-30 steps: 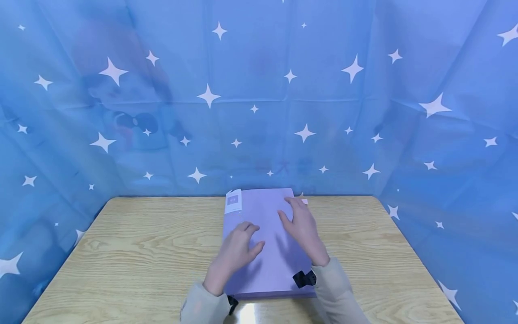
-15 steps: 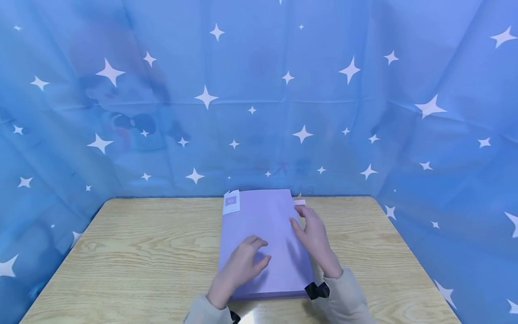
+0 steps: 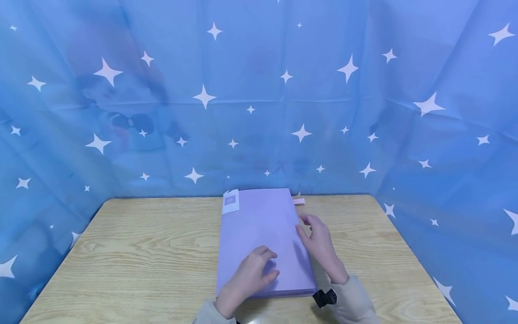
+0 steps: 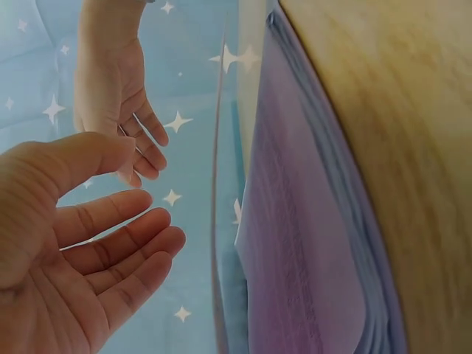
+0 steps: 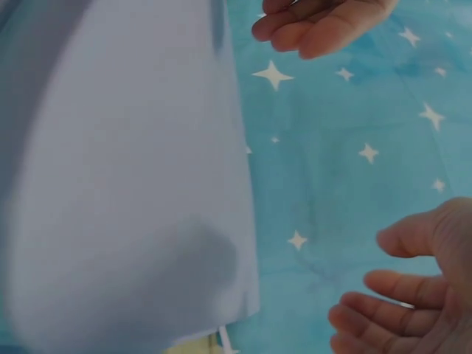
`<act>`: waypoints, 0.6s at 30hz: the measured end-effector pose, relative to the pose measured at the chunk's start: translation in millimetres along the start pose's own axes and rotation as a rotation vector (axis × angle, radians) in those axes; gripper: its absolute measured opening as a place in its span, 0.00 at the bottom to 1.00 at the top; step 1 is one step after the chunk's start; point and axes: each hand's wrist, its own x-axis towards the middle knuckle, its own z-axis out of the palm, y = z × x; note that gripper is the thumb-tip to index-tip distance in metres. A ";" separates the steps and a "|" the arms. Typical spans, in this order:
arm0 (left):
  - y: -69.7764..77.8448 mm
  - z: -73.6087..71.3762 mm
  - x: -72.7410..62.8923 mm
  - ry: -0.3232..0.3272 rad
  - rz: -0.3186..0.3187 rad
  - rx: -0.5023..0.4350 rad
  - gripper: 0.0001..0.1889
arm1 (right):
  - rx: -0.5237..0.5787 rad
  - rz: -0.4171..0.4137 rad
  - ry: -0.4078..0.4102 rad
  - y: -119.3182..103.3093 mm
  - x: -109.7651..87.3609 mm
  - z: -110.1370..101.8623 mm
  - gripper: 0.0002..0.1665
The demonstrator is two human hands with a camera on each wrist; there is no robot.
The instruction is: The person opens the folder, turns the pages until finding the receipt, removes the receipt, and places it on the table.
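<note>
A flat purple folder (image 3: 255,225) lies on the table, with a white label (image 3: 230,201) at its far left corner. A small pale tab (image 3: 299,201) sticks out from its far right side. My left hand (image 3: 251,272) hovers over the near part of the folder, fingers loosely bent and holding nothing. Beside the folder's right edge is my right hand (image 3: 319,240), also bare, thumb apart from the fingers. In the left wrist view, the folder's edge (image 4: 361,243) shows several thin layers. The right wrist view has a gap between my right hand (image 5: 413,295) and the folder (image 5: 133,169).
The wood-grain table (image 3: 154,252) extends to both sides of the folder. Behind it hangs a blue curtain (image 3: 259,81) with white stars, wrapping round left and right. A black wrist device (image 3: 325,297) sits on the right sleeve near the folder's near corner.
Both hands have drawn nearer and shifted rightward. My right hand has moved from above the folder to its right edge, uncovering the tab. The folder has stayed in about the same place.
</note>
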 end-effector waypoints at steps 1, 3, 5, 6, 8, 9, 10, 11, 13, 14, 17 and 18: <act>1.2 1.1 -0.4 -0.008 0.000 0.004 0.17 | 0.001 0.008 -0.002 1.6 -1.6 0.1 0.16; 4.0 3.4 -1.0 -0.026 -0.002 0.013 0.19 | 0.008 0.026 -0.011 3.9 -3.9 -0.1 0.15; 7.1 5.4 -1.4 -0.046 -0.009 0.019 0.21 | 0.016 0.036 -0.016 5.5 -6.0 -0.4 0.15; 8.8 6.1 -1.5 -0.057 -0.013 0.021 0.22 | 0.020 0.041 -0.019 6.6 -7.0 -0.5 0.15; 11.9 8.4 -1.5 -0.076 -0.019 0.027 0.24 | 0.032 0.045 -0.021 8.0 -8.7 -1.1 0.14; 13.2 9.9 -1.6 -0.082 -0.020 0.032 0.25 | 0.038 0.050 -0.024 8.7 -9.6 -1.5 0.14; 14.5 11.6 -1.5 -0.085 -0.016 0.041 0.26 | 0.046 0.056 -0.025 9.6 -10.5 -1.9 0.14; 15.7 13.5 -1.5 -0.087 -0.009 0.049 0.26 | 0.052 0.066 -0.030 10.5 -11.3 -2.4 0.14; 17.6 18.1 -1.4 -0.079 0.013 0.074 0.27 | 0.068 0.077 -0.035 12.3 -12.7 -3.5 0.14; 18.4 20.5 -1.4 -0.071 0.028 0.089 0.27 | 0.077 0.084 -0.038 13.5 -13.3 -4.0 0.13; 21.0 27.2 -0.9 -0.053 0.068 0.136 0.27 | 0.094 0.091 -0.034 17.1 -14.9 -5.3 0.13; 21.7 29.2 -0.5 -0.046 0.078 0.154 0.27 | 0.097 0.090 -0.030 18.2 -15.4 -5.7 0.13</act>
